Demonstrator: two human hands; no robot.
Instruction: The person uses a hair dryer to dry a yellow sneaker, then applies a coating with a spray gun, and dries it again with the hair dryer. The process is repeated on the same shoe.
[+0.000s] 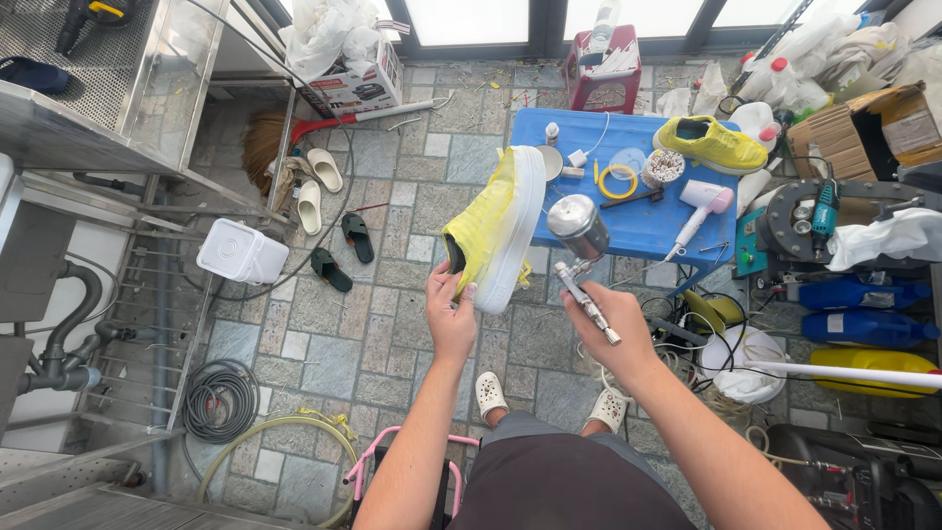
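We hold 1 yellow shoe (494, 228) up over the tiled floor, left of the blue table (628, 231); our left hand (450, 316) is closed on its heel. It looks light, with a stiff white sole and softer upper, so the heel or sole is the spot to grab. A 2nd yellow shoe (711, 143) lies on the table. Our right hand (613, 329) is wrapped around 1 spray gun (581, 257), metal, likely slick, cup-heavy.

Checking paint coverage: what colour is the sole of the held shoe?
White; the upper is yellow. The shoe shows best in the head view.
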